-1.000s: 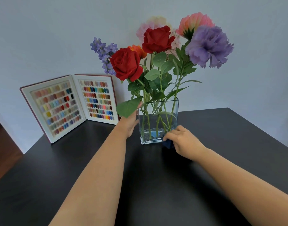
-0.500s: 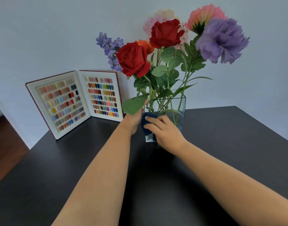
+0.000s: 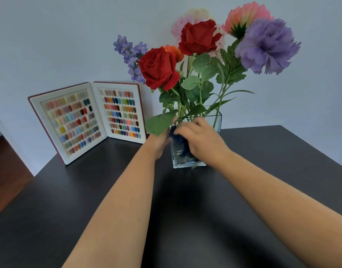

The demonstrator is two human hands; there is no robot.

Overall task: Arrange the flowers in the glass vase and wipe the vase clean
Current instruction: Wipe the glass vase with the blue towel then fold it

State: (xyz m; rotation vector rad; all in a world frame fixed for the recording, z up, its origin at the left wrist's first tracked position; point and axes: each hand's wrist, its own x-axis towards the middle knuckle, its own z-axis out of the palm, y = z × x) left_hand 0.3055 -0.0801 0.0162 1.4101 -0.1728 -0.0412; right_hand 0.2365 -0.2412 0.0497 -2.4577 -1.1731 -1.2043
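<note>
black table (image 3: 263, 171), pale wall (image 3: 50, 35), wooden floor (image 3: 5, 171) at left

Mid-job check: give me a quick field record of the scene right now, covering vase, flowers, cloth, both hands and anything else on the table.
vase: square glass vase, upright on black table
flowers: stems standing in vase; red roses, purple carnation, pink blooms behind
cloth: dark blue cloth, against vase front
right hand: presses cloth on glass
left hand: steadies vase's left side, partly behind a leaf
other: open colour swatch book leaning at wall
</note>
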